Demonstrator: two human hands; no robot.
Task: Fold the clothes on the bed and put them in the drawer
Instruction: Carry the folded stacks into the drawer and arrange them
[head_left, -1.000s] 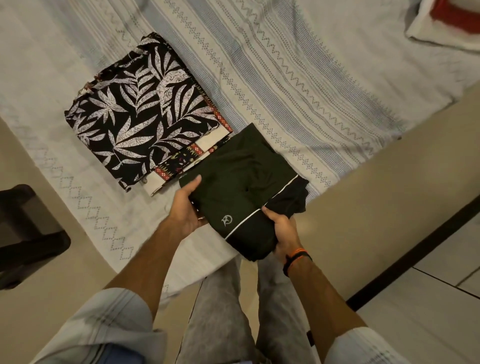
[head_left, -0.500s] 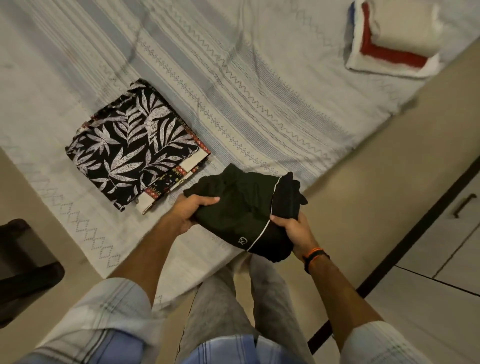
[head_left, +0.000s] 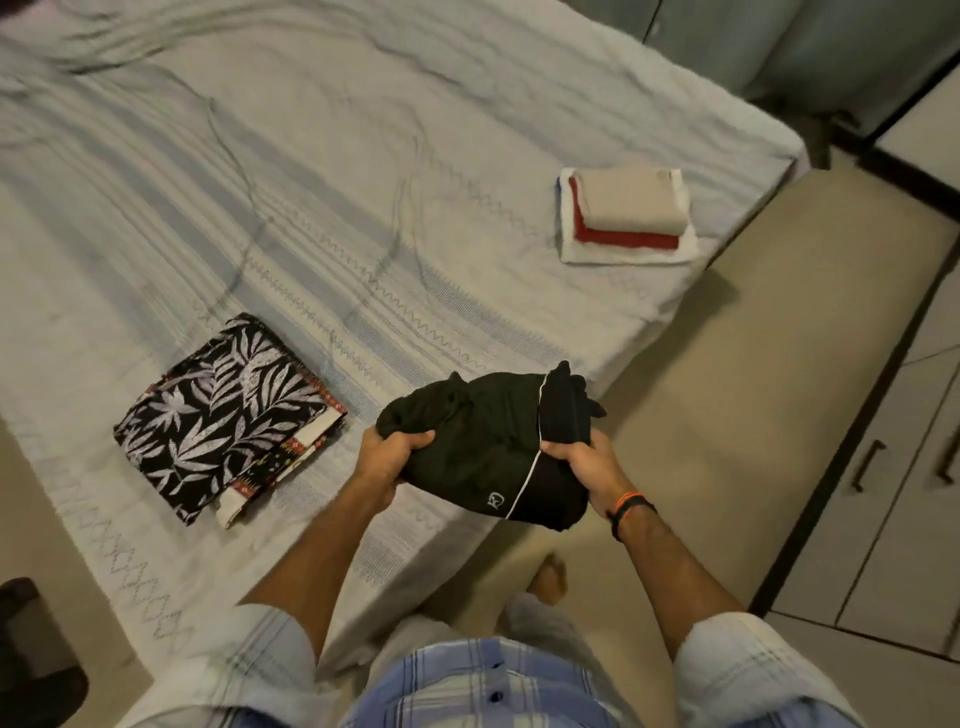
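**Folded black garment held above bed edge; two stacks on bed**

Surroundings. The bed (head_left: 363, 171) carries a pale striped cover with zigzag bands. A cabinet with drawer fronts (head_left: 893, 493) stands at the right, across a strip of beige floor (head_left: 753, 374). Two dark bar handles (head_left: 866, 465) show on its fronts. The floor strip lies between the bed edge and the cabinet. A dark object (head_left: 31, 660), partly cut off, sits at the lower left corner.

Task item. One folded black garment (head_left: 483, 441), with white piping and a small white logo, is held off the cover over the near bed edge. The left hand (head_left: 387, 457) grips its left end, fingers curled over the top of the cloth. The right hand (head_left: 582, 462) grips the right end, fingers clamped around the bunched fabric. The right wrist bears one orange-and-black band (head_left: 631, 506).

Count.
- Stacks resting on the bed: two.
- Leaf-print stack (head_left: 218, 410): near the left hand, well apart from the garment. Black-and-white leaf piece on top; patterned edges show beneath; layer count cannot be told.
- Far stack (head_left: 626, 215): near the right bed edge. Three layers visible: beige on red on white.
- Bare foot (head_left: 548, 577) on the floor: one.
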